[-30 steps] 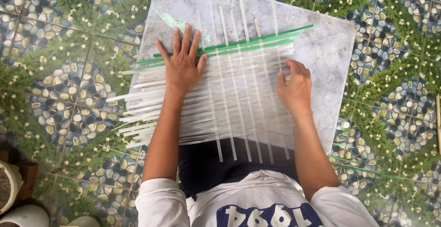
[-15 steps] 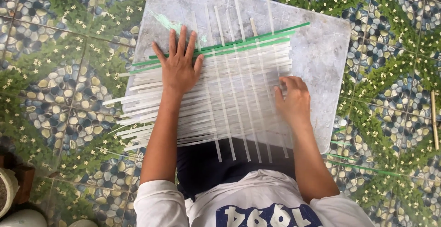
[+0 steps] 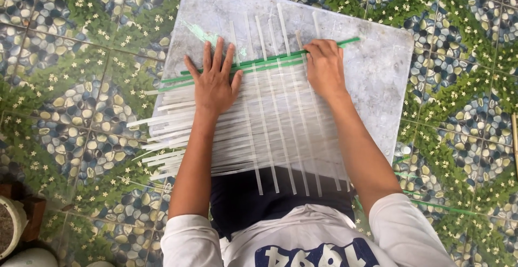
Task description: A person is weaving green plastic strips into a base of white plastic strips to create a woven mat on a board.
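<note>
Right hand (image 3: 325, 68) now up from the lower white strips (image 3: 270, 126) onto the green strips (image 3: 270, 61)

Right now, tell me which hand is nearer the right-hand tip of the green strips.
Right. The right hand lies curled over the green strips, close beside that tip. The left hand presses flat on the white strips, farther along toward the other end.

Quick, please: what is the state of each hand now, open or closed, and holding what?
Left hand: open, flat on the white strips, holding nothing.
Right hand: fingers curled at the green strips; grip cannot be told.
</note>
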